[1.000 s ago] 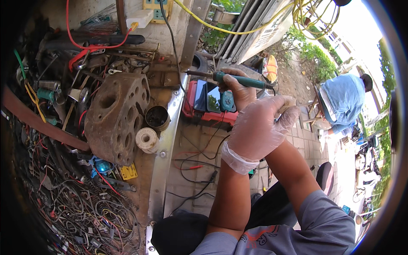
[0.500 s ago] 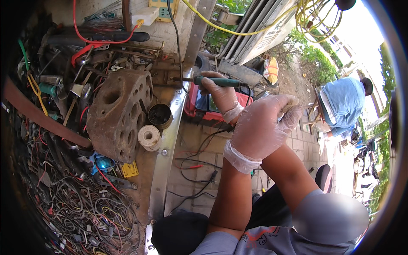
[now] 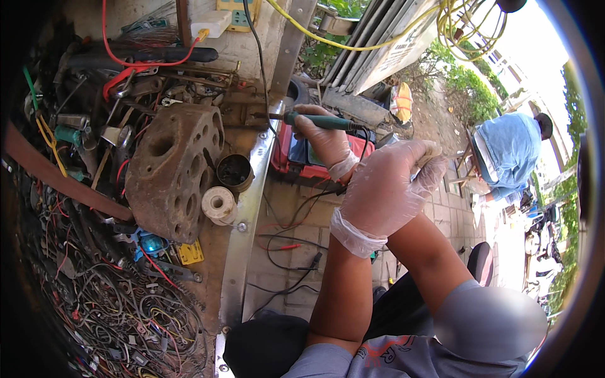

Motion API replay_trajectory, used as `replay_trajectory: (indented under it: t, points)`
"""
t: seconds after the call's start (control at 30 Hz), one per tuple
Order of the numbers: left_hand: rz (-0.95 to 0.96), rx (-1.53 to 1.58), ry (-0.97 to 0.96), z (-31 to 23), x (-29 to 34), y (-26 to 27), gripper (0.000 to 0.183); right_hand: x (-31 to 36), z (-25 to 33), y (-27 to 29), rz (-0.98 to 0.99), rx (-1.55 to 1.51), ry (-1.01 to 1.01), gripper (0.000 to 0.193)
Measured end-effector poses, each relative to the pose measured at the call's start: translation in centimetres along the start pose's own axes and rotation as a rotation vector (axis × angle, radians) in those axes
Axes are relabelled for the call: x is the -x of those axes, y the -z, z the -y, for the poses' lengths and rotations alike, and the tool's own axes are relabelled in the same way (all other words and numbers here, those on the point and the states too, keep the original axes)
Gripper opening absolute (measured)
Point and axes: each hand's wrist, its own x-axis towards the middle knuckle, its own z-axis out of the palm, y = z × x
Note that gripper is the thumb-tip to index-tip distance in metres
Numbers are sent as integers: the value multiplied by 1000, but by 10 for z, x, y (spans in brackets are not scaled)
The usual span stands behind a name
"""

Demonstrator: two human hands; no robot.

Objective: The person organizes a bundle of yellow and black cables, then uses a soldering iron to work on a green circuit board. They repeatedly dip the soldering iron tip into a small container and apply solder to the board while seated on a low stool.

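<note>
My gloved right hand (image 3: 320, 135) grips the teal handle of a soldering iron (image 3: 331, 122), its cord trailing from the handle's right end. The iron's metal tip points left, over the edge of the workbench (image 3: 222, 277). My right forearm passes beneath the left one. Crossing in front, my gloved left hand (image 3: 384, 189) has its fingers bent together toward the right; whatever they may hold is hidden. Left of the iron's tip stand a rusty metal block with round holes (image 3: 173, 167), a small round tin (image 3: 234, 172) and a white spool (image 3: 219, 205).
Tangled wires (image 3: 126, 315) and tools cover the bench at left. A red case (image 3: 302, 162) lies below the iron, with test leads (image 3: 290, 247) on the paving. Yellow cable (image 3: 359, 48) hangs above. A person in a blue shirt (image 3: 513, 151) sits bent over at far right.
The view has shifted slightly, so the bench things sit a little further left. Both hands keep their poses, and the soldering iron stays in my right hand.
</note>
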Motion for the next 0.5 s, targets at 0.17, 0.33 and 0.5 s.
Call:
replay_trajectory:
  t: [0.17, 0.33, 0.5]
  points:
    - [10, 31, -41, 0, 0, -1, 32, 2, 5, -4, 2, 114, 109, 35]
    - [17, 71, -44, -1, 0, -2, 32, 11, 21, 1, -289, -106, 41, 35]
    - [54, 154, 54, -7, 3, -4, 31, 34, 44, 39, -485, -295, 106, 37]
